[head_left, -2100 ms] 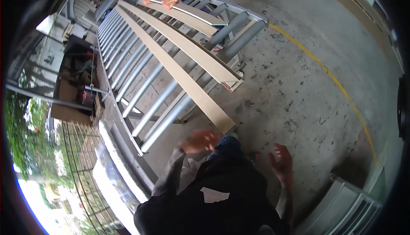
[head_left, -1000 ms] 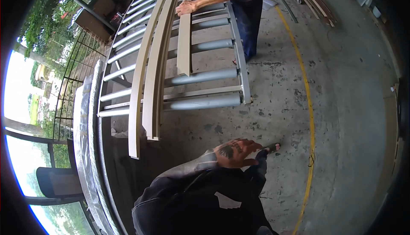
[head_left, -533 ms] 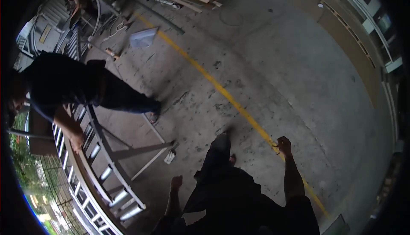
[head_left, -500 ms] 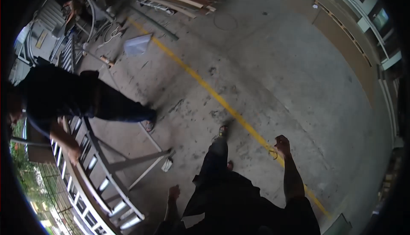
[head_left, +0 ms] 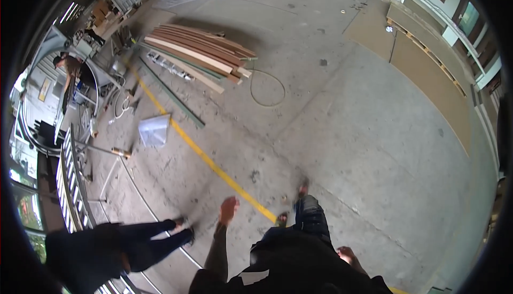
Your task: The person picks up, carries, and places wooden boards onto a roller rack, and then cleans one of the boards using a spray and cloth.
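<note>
Hands, two of them, hold nothing: the left hand (head_left: 228, 209) swings at lower centre, fingers loosely curled together over the yellow floor line (head_left: 206, 157); the right hand (head_left: 346, 254) hangs lower right (finger state unclear). One stack of wooden boards (head_left: 200, 56) lies upper left, well apart. Another person's legs (head_left: 155, 238) stand lower left.

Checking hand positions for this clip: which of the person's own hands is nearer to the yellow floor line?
Left. The left hand swings out in front, just left of the yellow floor line and above the concrete. The right hand hangs low beside the hip, well right of the line. Both are empty.
</note>
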### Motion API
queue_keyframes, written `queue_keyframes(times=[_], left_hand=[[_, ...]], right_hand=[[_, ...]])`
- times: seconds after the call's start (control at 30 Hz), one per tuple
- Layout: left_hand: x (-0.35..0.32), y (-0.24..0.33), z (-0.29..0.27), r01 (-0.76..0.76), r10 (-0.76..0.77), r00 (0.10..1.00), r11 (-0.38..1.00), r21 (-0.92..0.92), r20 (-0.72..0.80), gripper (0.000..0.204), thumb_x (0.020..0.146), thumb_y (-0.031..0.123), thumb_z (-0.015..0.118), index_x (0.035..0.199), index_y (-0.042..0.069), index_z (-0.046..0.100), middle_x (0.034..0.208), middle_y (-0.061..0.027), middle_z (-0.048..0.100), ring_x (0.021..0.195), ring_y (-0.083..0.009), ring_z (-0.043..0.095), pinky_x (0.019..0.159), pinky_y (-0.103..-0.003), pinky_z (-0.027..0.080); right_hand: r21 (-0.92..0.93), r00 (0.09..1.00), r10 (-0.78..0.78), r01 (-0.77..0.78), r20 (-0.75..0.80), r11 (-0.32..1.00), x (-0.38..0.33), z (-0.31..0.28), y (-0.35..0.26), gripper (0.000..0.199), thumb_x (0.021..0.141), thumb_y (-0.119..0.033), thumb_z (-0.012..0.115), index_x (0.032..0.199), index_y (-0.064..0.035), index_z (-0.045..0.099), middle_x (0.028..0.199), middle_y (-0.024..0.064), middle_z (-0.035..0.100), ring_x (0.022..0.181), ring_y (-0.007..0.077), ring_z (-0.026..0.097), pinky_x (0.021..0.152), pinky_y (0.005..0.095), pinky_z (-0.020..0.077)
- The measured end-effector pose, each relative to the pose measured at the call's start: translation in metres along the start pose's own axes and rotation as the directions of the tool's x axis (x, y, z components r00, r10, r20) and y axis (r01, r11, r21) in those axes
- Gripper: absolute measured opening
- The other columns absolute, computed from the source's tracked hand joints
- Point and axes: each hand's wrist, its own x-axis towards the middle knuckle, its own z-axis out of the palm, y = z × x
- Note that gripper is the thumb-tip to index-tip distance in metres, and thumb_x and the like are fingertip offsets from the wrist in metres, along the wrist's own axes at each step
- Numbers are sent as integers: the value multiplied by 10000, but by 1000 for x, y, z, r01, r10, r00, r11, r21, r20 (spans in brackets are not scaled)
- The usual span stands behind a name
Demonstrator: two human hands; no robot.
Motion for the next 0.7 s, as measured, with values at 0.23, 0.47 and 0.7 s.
queue_keyframes(times=[0.23, 0.47, 0.7], left_hand=[[268, 93, -47, 63, -135, 984, 875, -481, -116, 159, 913, 174, 568, 904, 39, 652, 912, -57, 665, 758, -165, 649, 699, -318, 542], [300, 145, 36, 912, -864, 344, 214, -351, 367, 374, 954, 409, 565, 1108, 68, 572, 1011, -113, 670, 868, -246, 653, 719, -448, 508], [502, 193, 69, 875, -875, 154, -94, -474, 458, 536, 942, 487, 554, 1248, 49, 509, 1132, -123, 633, 926, -295, 632, 781, -515, 487]], right_hand=[[-230, 997, -66, 55, -37, 972, 107, -37, -273, 154, 950, -188, 499, 1019, -84, 590, 876, 123, 681, 729, 259, 673, 634, 433, 573], [-142, 772, -633, 621, -62, 771, 232, -108, -721, 307, 1026, -337, 481, 1162, -73, 561, 898, 156, 713, 728, 209, 685, 611, 316, 531], [-86, 620, -778, 774, -105, 628, 300, -131, -1027, 333, 1044, -334, 462, 1200, -48, 531, 894, 191, 714, 722, 201, 693, 601, 262, 521]])
